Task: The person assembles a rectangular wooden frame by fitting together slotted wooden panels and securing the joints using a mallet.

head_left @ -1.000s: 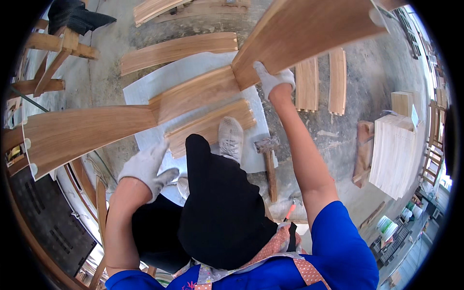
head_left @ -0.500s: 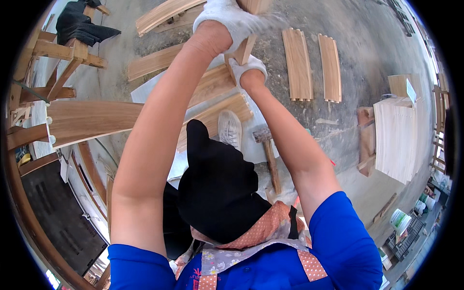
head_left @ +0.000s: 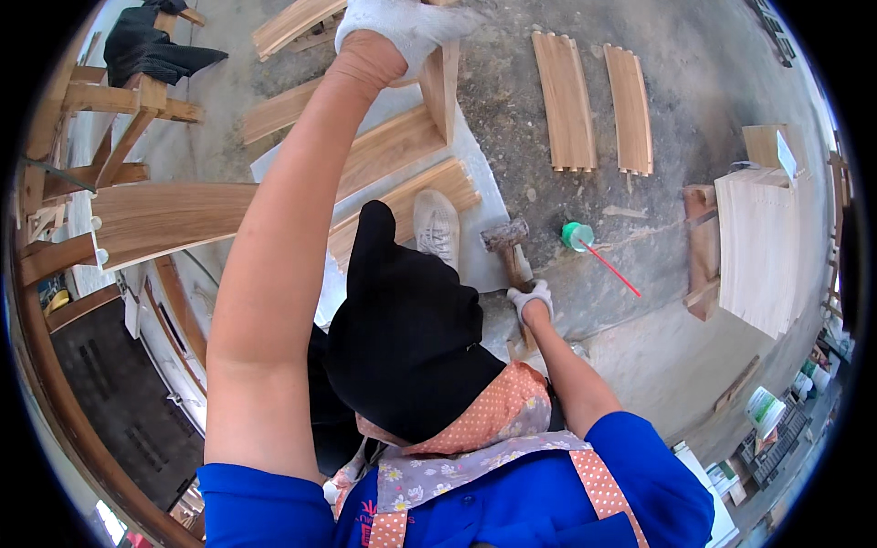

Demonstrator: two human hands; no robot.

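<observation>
The left hand (head_left: 402, 23), in a white glove, has its fingers wrapped around the top of an upright wooden piece (head_left: 440, 82) standing on the curved wooden panels (head_left: 402, 155). The gloved right hand (head_left: 530, 300) reaches down, fingers closed on the handle of a mallet (head_left: 508, 245) lying on the concrete floor (head_left: 639, 274), near a green cap (head_left: 575, 236).

1. Concrete floor (head_left: 713, 55) carries everything.
2. Two slat panels (head_left: 592, 99) lie at 1 o'clock.
3. Mallet (head_left: 508, 247) and green cap (head_left: 575, 236) lie near centre.
4. Curved boards (head_left: 402, 183) lie at 11 o'clock.
</observation>
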